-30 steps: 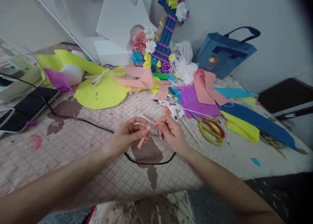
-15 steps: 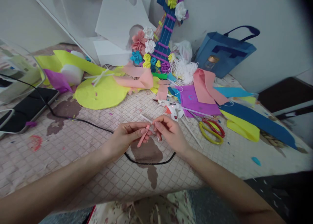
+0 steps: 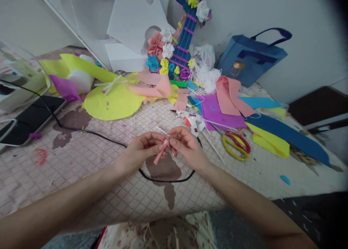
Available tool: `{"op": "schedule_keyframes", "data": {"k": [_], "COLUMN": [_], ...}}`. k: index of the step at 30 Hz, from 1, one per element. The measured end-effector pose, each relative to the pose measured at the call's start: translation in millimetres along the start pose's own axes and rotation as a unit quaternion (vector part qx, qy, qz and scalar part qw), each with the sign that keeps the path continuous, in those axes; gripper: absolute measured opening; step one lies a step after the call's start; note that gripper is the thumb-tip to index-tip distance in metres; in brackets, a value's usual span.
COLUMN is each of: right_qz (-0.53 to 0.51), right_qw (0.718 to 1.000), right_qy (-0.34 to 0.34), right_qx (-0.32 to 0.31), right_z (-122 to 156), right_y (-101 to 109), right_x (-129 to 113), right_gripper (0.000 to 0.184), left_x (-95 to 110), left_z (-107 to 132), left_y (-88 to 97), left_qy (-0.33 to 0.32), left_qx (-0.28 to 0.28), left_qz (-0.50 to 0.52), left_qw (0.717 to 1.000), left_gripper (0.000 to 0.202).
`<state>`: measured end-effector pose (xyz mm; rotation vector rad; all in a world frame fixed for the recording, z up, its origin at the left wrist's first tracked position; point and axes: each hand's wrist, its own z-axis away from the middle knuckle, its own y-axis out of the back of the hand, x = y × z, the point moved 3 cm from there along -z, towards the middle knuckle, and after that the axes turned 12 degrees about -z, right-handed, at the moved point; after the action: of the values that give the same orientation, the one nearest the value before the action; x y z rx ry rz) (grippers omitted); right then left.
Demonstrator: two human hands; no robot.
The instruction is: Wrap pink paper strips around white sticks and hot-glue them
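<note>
Between my two hands, above the table, are a narrow pink paper strip point(image 3: 159, 157) and a thin white stick point(image 3: 162, 130). My left hand point(image 3: 145, 147) pinches the pink strip between thumb and fingers, its loose end pointing down toward me. My right hand point(image 3: 187, 145) is closed at the white stick, thumb and index finger together, right beside the left fingertips. The stick's free end points up and left; its lower part is hidden by fingers. Just beyond my right hand lies a white glue gun point(image 3: 193, 125).
Scissors with red and yellow handles point(image 3: 234, 147) lie right of my right hand. A black cable point(image 3: 165, 181) loops under my hands. Farther back are a yellow sheet point(image 3: 112, 105), a purple sheet point(image 3: 223, 114), a blue paper guitar point(image 3: 183, 42) with paper flowers, and a blue bag point(image 3: 247, 60).
Both hands have come slightly closer together, with the fingertips now touching or nearly so around the strip and stick. The whole view has shifted a little.
</note>
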<state>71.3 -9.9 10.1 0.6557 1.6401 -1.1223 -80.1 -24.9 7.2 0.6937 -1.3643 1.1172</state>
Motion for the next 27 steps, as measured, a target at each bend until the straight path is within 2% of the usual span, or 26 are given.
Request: {"op": "schedule_keyframes", "data": {"k": [9, 15, 17, 22, 27], "right_qz": [0.087, 0.014, 0.017, 0.038, 0.022], "right_qw": [0.996, 0.997, 0.998, 0.998, 0.996], "right_qy": [0.0, -0.004, 0.012, 0.029, 0.015], "right_qx": [-0.013, -0.075, -0.059, 0.051, 0.084], "right_z": [2.4, 0.2, -1.0, -3.0, -2.3], "right_y": [-4.3, -0.6, 2.8, 14.1, 17.0], "right_x": [2.1, 5.2, 2.9, -5.4, -6.8], "right_gripper": [0.019, 0.036, 0.033, 0.018, 0.028], "left_x": [-3.2, -2.1, -1.1, 0.5, 0.1], "left_z": [1.0, 0.9, 0.6, 1.5, 2.4], "left_y": [-0.5, -0.3, 0.9, 1.0, -0.4], "left_qy": [-0.022, 0.0, 0.009, 0.041, 0.077], "left_qx": [-0.006, -0.02, -0.009, 0.004, 0.021], "left_qz": [-0.015, 0.023, 0.024, 0.025, 0.067], "left_qw": [1.0, 1.0, 1.0, 0.999, 0.995], "left_gripper": [0.019, 0.023, 0.024, 0.026, 0.023]}}
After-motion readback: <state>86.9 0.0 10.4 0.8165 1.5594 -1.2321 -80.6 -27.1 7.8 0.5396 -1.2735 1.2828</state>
